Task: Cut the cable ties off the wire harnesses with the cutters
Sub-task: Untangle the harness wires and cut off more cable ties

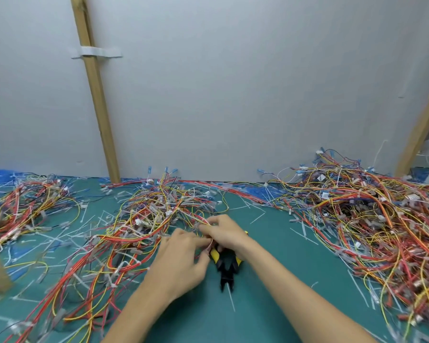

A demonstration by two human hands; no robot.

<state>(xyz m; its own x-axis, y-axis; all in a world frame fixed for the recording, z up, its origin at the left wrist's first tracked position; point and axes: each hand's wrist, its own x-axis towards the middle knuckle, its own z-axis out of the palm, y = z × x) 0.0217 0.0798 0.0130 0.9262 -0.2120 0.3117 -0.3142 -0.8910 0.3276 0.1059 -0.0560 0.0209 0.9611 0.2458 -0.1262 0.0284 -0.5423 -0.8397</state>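
One harness of red and yellow wires sat at the middle of the work, drawn out from the near edge of the central heap and gathered between both hands. The right hand had its grip closed on it, fingers curled over the strands from above. The left hand pinched the same strands from the near side (blur hid the fingertips, and I could not pick out the tie itself).

The cutters lay on the green desk just below the right hand. Their yellow-and-black handles ran in under the palm and the black nose pointed back toward the person. I could not tell whether the palm touched the handles, but no finger was round them.

From my end I judged the step to be finding and baring a tie, not cutting. The next move would call for the left hand alone to hold the strands taut with the tie exposed. The right hand would let go, take up the cutters and turn them round. Only the tie's strap should go between the blades, since the wires run tight beside it.

Further out, a bigger heap filled the right of the desk and a smaller one the left. White tie offcuts were scattered between them (plenty already). Behind stood a grey board with a wooden batten leaning across it.
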